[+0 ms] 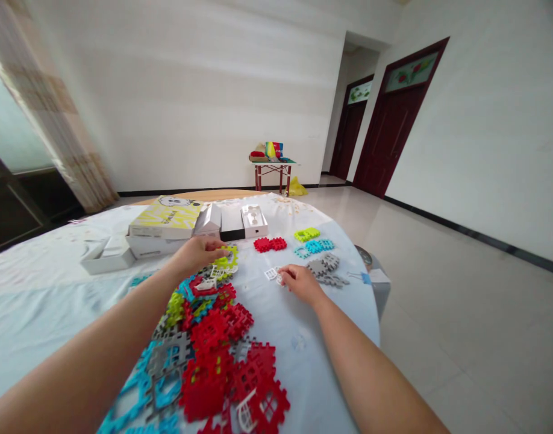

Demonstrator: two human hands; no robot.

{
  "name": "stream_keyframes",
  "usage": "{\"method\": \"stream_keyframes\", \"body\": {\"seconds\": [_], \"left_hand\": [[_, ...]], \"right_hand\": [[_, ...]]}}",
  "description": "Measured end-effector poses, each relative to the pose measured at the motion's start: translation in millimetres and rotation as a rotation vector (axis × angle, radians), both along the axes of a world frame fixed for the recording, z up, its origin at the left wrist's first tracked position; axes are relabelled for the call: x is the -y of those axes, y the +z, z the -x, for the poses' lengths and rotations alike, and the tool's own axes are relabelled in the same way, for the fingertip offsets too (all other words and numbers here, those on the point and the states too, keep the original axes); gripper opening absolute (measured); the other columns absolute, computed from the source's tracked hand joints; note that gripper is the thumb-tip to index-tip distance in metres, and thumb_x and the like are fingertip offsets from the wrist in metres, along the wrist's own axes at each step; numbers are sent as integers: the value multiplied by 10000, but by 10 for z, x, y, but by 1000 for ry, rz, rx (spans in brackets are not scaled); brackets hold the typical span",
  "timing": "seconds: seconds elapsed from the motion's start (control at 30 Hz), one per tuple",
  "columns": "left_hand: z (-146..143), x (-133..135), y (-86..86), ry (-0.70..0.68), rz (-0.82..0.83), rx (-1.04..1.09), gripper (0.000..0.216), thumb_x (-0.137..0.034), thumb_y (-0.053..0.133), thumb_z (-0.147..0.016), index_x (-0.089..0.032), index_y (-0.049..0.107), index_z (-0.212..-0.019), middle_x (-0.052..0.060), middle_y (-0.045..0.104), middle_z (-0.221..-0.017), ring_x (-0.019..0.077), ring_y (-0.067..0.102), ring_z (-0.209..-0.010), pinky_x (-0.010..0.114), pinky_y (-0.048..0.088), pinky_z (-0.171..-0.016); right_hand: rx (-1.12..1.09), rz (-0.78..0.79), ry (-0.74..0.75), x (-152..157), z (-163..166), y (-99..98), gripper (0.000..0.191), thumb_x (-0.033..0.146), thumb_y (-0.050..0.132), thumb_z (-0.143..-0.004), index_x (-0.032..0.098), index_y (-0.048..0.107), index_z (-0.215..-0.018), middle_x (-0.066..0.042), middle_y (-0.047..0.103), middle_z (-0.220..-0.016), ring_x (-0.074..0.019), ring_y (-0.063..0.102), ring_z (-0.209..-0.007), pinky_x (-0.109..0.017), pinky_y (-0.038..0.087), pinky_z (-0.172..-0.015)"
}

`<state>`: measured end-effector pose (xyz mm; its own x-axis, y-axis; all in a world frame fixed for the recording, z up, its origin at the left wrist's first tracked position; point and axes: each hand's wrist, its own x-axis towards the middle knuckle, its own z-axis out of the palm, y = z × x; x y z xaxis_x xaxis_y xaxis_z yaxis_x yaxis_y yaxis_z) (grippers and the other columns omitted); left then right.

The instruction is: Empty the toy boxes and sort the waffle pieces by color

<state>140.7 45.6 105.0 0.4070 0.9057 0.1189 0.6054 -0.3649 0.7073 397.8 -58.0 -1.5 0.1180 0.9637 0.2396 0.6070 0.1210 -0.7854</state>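
A heap of plastic waffle blocks (213, 337) in red, blue, grey and lime lies on the pale tablecloth in front of me. My left hand (196, 252) rests at the heap's far end, fingers curled beside a lime piece (226, 260). My right hand (299, 281) is curled on a small white grid piece (271, 274) lying on the cloth. Beyond it lie sorted groups: red blocks (270, 244), lime blocks (306, 234), blue blocks (315, 246) and grey blocks (327, 268).
A yellow box (165, 218), white boxes (107, 255) and an open white box (253, 220) stand at the table's far side. The round table's edge (367, 301) drops off to the right, with a stool (378, 277) beside it. A small red table (271, 166) stands by the far wall.
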Motion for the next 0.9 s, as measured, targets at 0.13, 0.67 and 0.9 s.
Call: {"method": "stream_keyframes", "body": {"seconds": [0.13, 0.67, 0.9], "left_hand": [[-246, -81, -148, -39, 67, 26, 475, -518, 657, -562, -137, 671, -844, -4, 572, -548, 133, 532, -514, 235, 380, -472], [-786, 228, -374, -140, 245, 163, 415, -509, 642, -611, -140, 608, -799, 10, 600, -571, 164, 607, -576, 269, 468, -525], [-420, 428, -128, -72, 104, 167, 541, -537, 558, -691, -123, 580, -1037, 89, 674, -903, 197, 632, -723, 294, 479, -610]], "right_hand": [[-17, 12, 12, -26, -11, -36, 231, 257, 466, -820, 193, 661, -926, 10, 671, -688, -103, 581, -583, -212, 438, -587], [-151, -170, -63, 75, 380, 147, 651, 414, 711, -640, 226, 432, -1198, -42, 604, -1004, -135, 593, -725, -291, 489, -700], [83, -345, -133, 60, 254, 236, 556, 380, 645, -698, 195, 487, -1198, -100, 514, -1119, -203, 537, -939, -345, 465, -837]]}}
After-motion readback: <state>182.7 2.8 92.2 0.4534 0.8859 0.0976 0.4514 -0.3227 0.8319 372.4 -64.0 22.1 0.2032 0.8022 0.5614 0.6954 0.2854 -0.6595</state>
